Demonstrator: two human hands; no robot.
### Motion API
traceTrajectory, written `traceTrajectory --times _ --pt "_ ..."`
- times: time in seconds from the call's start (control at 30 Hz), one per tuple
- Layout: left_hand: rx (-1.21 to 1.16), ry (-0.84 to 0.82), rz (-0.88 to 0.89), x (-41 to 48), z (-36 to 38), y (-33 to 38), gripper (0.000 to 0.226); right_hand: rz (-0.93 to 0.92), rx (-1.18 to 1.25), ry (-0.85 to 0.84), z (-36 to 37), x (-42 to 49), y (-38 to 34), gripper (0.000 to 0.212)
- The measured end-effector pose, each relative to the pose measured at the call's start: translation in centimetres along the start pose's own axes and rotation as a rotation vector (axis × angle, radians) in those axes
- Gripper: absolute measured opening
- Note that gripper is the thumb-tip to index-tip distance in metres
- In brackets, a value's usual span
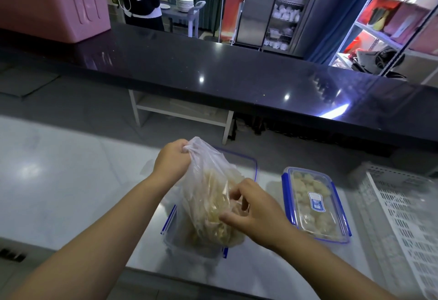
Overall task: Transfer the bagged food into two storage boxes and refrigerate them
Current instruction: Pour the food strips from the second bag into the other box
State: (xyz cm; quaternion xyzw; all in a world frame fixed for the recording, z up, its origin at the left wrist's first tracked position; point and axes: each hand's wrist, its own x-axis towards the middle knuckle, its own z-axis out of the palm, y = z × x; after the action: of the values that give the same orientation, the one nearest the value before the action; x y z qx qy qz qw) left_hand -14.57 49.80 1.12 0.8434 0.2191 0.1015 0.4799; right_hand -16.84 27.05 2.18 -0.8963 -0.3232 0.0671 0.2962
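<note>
A person's left hand (172, 160) pinched shut on the gathered neck of a clear plastic bag (208, 195) of pale food, holding it upright over an open blue-clipped storage box (189, 245) on the white counter (71, 181). The right hand (254, 212), at the bag's 4 o'clock, gripped its side with fingers closed on the plastic. At 3 o'clock, just beside, sat a lidded storage box (315, 204) already filled, then a white perforated crate (403, 216).

All I see of myself is two bare forearms, no sleeves reaching them, no watch, ring or glove on my left hand (171, 162) or right hand (257, 214).
</note>
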Motion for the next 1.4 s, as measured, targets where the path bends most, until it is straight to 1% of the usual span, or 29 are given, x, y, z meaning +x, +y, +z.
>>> traceTrajectory --times 0.03,0.07,0.13,0.2,0.27,0.4,0.53,0.6,0.67,0.73,0.8,0.83,0.87,0.9,0.97,1.0,1.03,1.1,1.13,1.17,1.23,1.3,1.4 --pt "-0.001 -0.007 -0.001 0.0 -0.1 -0.1 0.012 -0.021 -0.021 0.027 0.0 0.2 -0.1 0.018" --pt "-0.008 -0.022 -0.002 0.0 -0.4 -0.1 0.011 -0.018 0.007 0.057 -0.1 0.4 -0.2 0.013" --pt "-0.046 -0.071 0.009 0.0 -1.0 -0.3 0.009 0.029 0.155 0.128 -0.9 1.3 0.0 0.021" --pt "-0.049 -0.132 0.039 -0.2 -1.8 -0.3 0.011 0.05 0.306 0.203 -2.3 2.6 -0.3 0.029" --pt "-0.045 -0.194 0.085 -0.6 -2.4 0.0 0.013 0.025 0.368 0.234 -3.6 3.8 -1.0 0.03" --pt "-0.081 -0.312 0.128 -1.4 -3.1 0.9 0.016 -0.052 0.386 0.249 -4.5 5.8 -2.5 0.024" --pt "-0.14 -0.389 0.118 -2.0 -3.4 1.4 0.018 -0.038 0.323 0.299 -4.3 7.0 -3.0 0.021" --pt "-0.151 -0.42 0.107 -2.5 -3.1 1.5 0.022 -0.023 0.284 0.265 -3.4 7.0 -3.0 0.018" --pt "-0.188 -0.487 0.133 -3.1 -2.3 1.6 0.028 -0.029 0.242 0.218 -2.1 6.7 -2.9 0.018" --pt "-0.223 -0.533 0.172 -3.8 -1.2 1.7 0.036 -0.058 0.236 0.131 -0.9 6.2 -2.9 0.018" --pt "-0.256 -0.472 0.165 -4.3 -0.4 1.5 0.029 -0.073 0.308 0.0 -0.4 5.9 -2.6 0.019" --pt "-0.285 -0.43 0.139 -4.4 -0.3 1.1 0.026 -0.063 0.362 -0.021 -0.4 5.8 -2.2 0.02" --pt "-0.318 -0.404 0.104 -4.5 -0.3 0.6 0.026 -0.038 0.415 0.016 -0.6 5.7 -1.7 0.021" --pt "-0.337 -0.389 0.065 -4.6 -0.5 0.0 0.028 0.001 0.458 0.107 -1.0 5.7 -0.9 0.023" --pt "-0.335 -0.381 -0.007 -4.8 -1.2 -1.1 0.033 0.115 0.468 0.319 -1.7 5.9 1.1 0.026" --pt "-0.331 -0.385 -0.031 -4.8 -1.4 -1.5 0.035 0.18 0.447 0.352 -1.8 6.1 2.2 0.027" --pt "-0.325 -0.394 -0.044 -4.8 -1.6 -1.8 0.036 0.245 0.422 0.314 -1.7 6.2 3.1 0.031" --pt "-0.297 -0.431 -0.05 -4.8 -1.7 -2.1 0.034 0.328 0.382 0.123 -0.6 6.2 4.4 0.044" --pt "-0.282 -0.457 -0.048 -4.9 -1.7 -2.1 0.031 0.332 0.367 0.036 0.3 6.1 4.8 0.048" --pt "-0.273 -0.484 -0.045 -4.9 -1.7 -2.1 0.028 0.321 0.366 -0.017 1.1 6.1 4.9 0.047" --pt "-0.256 -0.538 -0.038 -5.0 -1.7 -2.0 0.03 0.301 0.416 -0.026 2.2 6.3 4.9 0.031" --pt "-0.219 -0.59 -0.029 -5.1 -1.8 -1.9 0.037 0.321 0.443 0.004 2.6 6.6 4.8 0.015" --pt "-0.198 -0.625 -0.037 -5.1 -2.0 -1.9 0.041 0.359 0.418 0.037 2.5 7.0 5.0 0.012"
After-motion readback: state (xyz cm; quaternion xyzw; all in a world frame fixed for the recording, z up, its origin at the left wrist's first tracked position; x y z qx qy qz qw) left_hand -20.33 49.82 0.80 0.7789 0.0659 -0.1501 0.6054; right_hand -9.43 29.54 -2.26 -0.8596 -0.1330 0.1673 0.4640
